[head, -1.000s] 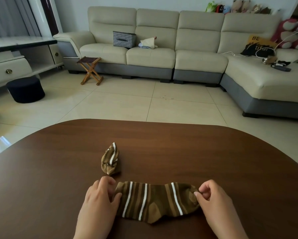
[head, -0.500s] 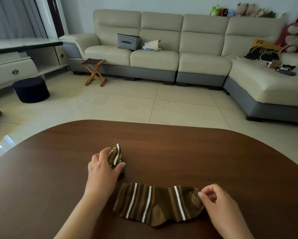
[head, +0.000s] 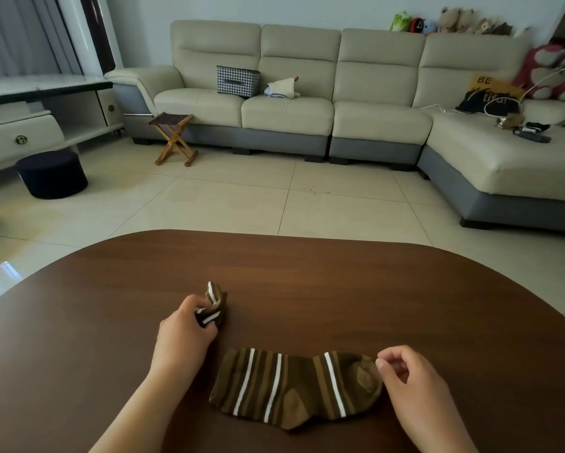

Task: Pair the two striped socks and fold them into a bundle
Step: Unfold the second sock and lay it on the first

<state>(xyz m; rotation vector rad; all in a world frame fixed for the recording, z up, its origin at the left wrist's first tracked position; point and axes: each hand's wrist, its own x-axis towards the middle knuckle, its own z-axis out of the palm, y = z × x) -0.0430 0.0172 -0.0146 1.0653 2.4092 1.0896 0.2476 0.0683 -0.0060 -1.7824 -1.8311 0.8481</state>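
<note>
A brown sock with white stripes [head: 294, 385] lies flat and spread out near the front edge of the dark wooden table [head: 389, 289]. Its crumpled mate [head: 214, 304] sits a little farther back and to the left. My left hand [head: 184, 335] is closed around that crumpled sock, covering its lower left part. At the flat sock's right end hovers my right hand [head: 408, 377], fingers curled and pinched together just beside the fabric, holding nothing that I can see.
Beyond the table is tiled floor, a long beige sofa [head: 307, 109] with a checked box and cushions, a small folding stool [head: 174, 135], a dark round pouf [head: 52, 173] and a white cabinet [head: 29, 125] at left.
My left hand left the flat sock's left end, reached back to the crumpled sock and closed on it. My right hand has let go of the flat sock's right end.
</note>
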